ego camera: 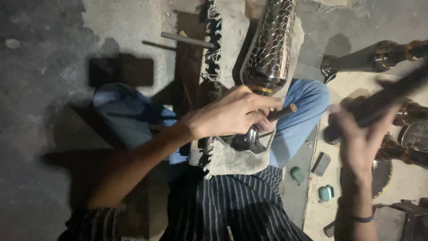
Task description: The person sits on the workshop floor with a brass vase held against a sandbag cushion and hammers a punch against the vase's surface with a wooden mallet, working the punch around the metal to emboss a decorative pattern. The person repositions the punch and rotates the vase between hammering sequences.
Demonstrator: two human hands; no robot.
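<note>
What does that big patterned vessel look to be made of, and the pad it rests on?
The patterned vessel looks like polished metal, silvery with a brass-coloured band near its neck: it gleams, and its surface is covered in small hammered-looking dents. The pad beneath it seems to be coarse woven cloth, dull beige with a frayed fringe. The left hand holds a thin tool against the vessel.

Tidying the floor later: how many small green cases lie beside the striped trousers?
2: a darker green case by the trouser edge, and a lighter green case just right of it. Others may be hidden behind the right hand.
</note>
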